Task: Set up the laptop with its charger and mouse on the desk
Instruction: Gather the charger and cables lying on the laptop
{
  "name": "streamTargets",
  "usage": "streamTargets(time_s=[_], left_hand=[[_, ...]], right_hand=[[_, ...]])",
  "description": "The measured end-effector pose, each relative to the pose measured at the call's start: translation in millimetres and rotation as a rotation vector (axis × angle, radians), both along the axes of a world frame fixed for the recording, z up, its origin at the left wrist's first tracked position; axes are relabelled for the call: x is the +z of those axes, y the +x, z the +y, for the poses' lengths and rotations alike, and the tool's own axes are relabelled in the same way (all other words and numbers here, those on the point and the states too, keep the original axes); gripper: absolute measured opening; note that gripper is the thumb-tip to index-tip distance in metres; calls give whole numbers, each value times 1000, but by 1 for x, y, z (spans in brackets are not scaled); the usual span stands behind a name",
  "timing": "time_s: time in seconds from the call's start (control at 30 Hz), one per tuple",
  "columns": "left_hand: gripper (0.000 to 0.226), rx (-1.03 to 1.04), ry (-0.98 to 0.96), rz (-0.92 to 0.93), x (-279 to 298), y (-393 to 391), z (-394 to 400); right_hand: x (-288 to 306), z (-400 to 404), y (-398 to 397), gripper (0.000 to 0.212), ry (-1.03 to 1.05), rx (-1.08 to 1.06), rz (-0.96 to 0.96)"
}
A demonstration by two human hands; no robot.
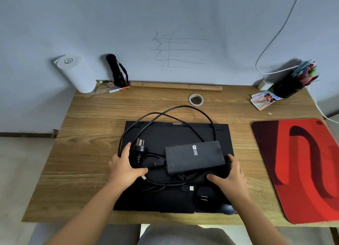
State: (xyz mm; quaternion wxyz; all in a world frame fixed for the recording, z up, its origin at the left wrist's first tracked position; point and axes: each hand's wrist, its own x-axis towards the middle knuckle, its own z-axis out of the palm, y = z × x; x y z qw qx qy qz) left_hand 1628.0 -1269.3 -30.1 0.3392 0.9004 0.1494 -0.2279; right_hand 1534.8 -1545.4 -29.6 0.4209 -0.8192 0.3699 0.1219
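A closed black laptop (165, 134) lies flat in the middle of the wooden desk (88, 134). On its lid rest the black charger brick (194, 156), its looped cable (183, 108) and a three-pin plug (140, 147). A small black adapter (203, 197) sits near the lid's front right. A dark mouse (227, 209) shows at the front right corner, partly hidden by my right forearm. My left hand (122, 167) grips the laptop's left edge, thumb on the cable. My right hand (231, 176) grips the right edge, thumb on the lid.
A red mouse pad (302, 171) lies at the right of the desk. At the back stand a tape roll (196, 99), a pen holder (291, 85), cards (262, 100), a white plug adapter (264, 84), a flashlight (115, 70) and a white cylinder (77, 74).
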Motion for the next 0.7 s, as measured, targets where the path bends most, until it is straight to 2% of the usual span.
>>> streamTargets(time_s=[0.27,0.43,0.53,0.6,0.7], left_hand=[[99,5,13,-12,1,1,-3],[104,5,41,11,1,1,-4],[111,-17,117,-54,2,-3,-9],[112,-50,132,-127,4,-10,-12],[108,-54,113,-198,6,-24,-18]], right_hand=[[-5,0,1,99,51,-102,-30],[-4,-11,0,96,68,-125,-26],[7,-20,4,96,18,-50,33],[17,-25,9,87,-104,52,31],[31,-28,18,78,-233,314,-118]])
